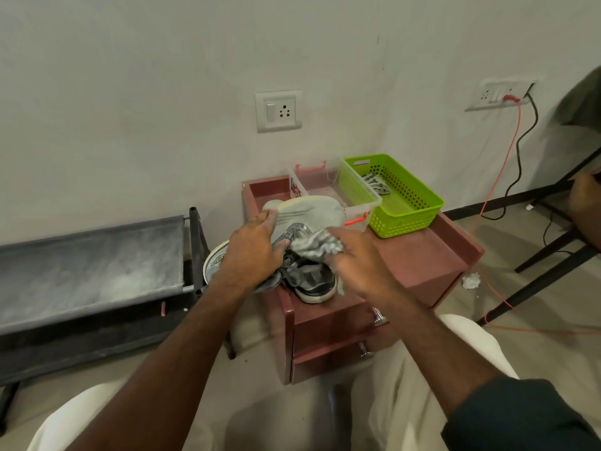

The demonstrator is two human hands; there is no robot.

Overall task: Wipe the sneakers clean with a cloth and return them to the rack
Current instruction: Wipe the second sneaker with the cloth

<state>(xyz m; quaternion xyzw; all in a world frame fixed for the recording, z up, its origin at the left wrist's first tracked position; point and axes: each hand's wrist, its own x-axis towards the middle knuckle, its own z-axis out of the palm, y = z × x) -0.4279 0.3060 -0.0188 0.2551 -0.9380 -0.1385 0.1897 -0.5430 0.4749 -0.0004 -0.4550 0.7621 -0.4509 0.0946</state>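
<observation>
A green basket on a reddish cabinet holds 1 patterned rag; beside it stands a clear plastic box. In front, the left hand grips a grey sneaker, and the right hand clutches a cloth against it.

Left hand gripping grey sneaker, right hand pressing cloth on it
</observation>
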